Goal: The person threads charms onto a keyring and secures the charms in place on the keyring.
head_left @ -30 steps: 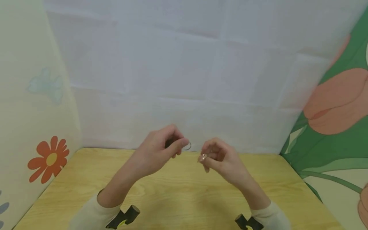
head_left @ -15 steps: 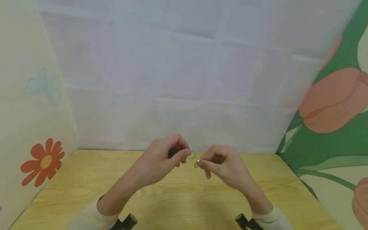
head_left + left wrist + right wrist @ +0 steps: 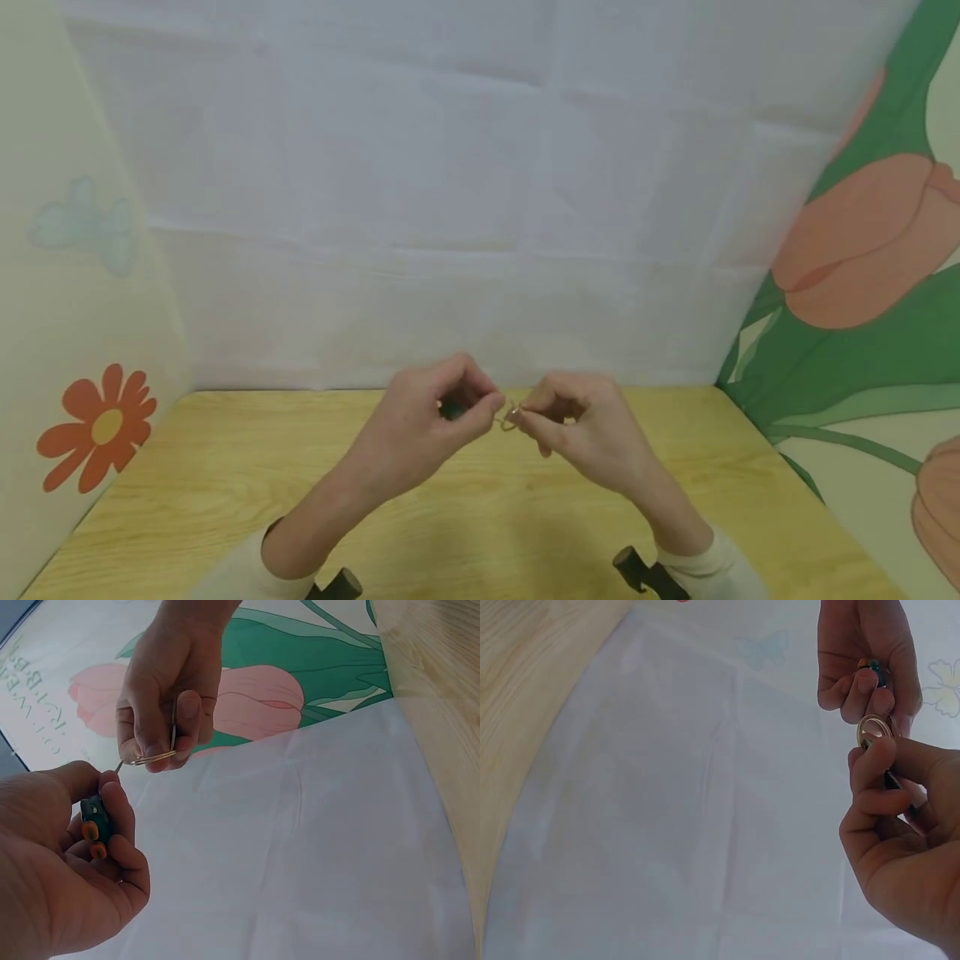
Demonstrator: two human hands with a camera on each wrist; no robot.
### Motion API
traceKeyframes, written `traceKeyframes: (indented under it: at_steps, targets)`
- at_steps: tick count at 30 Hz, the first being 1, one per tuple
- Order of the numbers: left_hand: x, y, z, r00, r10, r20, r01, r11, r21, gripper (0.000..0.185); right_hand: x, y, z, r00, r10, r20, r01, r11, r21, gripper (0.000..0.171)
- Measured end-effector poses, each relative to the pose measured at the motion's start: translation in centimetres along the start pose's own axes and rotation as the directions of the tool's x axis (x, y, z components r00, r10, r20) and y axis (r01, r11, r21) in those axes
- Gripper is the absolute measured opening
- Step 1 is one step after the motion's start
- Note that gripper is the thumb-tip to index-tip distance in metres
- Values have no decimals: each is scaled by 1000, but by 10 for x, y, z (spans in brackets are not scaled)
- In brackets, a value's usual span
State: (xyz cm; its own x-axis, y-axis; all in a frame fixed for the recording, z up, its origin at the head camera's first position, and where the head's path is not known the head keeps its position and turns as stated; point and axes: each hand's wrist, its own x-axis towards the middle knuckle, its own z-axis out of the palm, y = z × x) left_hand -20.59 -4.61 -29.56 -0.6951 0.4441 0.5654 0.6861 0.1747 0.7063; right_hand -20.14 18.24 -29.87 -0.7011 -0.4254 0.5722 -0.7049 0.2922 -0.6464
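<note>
My left hand (image 3: 427, 425) pinches a thin metal ring (image 3: 118, 766) between thumb and forefinger. A small green and orange charm (image 3: 95, 817) sits within its curled fingers. Facing it, my right hand (image 3: 588, 421) pinches a gold key ring (image 3: 860, 733) by thumb and forefinger. A dark, narrow piece (image 3: 891, 780) shows between the right fingers, mostly hidden; its kind I cannot tell. Both hands are raised above the table, fingertips close together, and the two rings overlap between them in the head view.
A wood-grain table (image 3: 480, 517) lies below the hands. Behind it hangs a creased white cloth (image 3: 420, 167). Printed panels flank the table, an orange-flower panel (image 3: 45, 317) at left and a tulip panel (image 3: 862, 358) at right. Dark wrist mounts (image 3: 637, 571) show at the sleeves.
The hands have come together, so the rings, apart one second ago, now overlap. The right fingers have turned the gold ring out toward the left hand. The head view has shifted slightly.
</note>
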Motion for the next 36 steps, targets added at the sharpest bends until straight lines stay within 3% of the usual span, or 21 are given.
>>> traceKeyframes:
  at_steps: [12, 19, 22, 27, 30, 36]
  targets:
    - [-2, -5, 5, 996, 77, -35, -75, 996, 48, 6, -2, -2, 1, 1000, 19, 9, -18, 999, -28, 20]
    - [-2, -6, 13, 981, 181, -66, -170, 975, 143, 14, -5, -7, 3, 997, 73, -12, -73, 996, -42, 23]
    - [-1, -7, 14, 981, 184, -58, -174, 974, 148, 15, -6, -9, 3, 997, 71, -29, -72, 995, -66, 22]
    - [-1, -9, 13, 993, 100, -61, -94, 991, 98, 12, -5, -10, 3, 998, 52, -41, -55, 996, -77, 22]
    - [-1, -10, 11, 998, 13, -63, -10, 999, 41, 9, -5, -11, 3, 998, 40, -45, -43, 997, -68, 21]
    - [0, -11, 9, 986, -159, -43, 154, 982, -110, 11, -4, -8, 6, 998, 26, -61, -26, 1000, 0, 13]
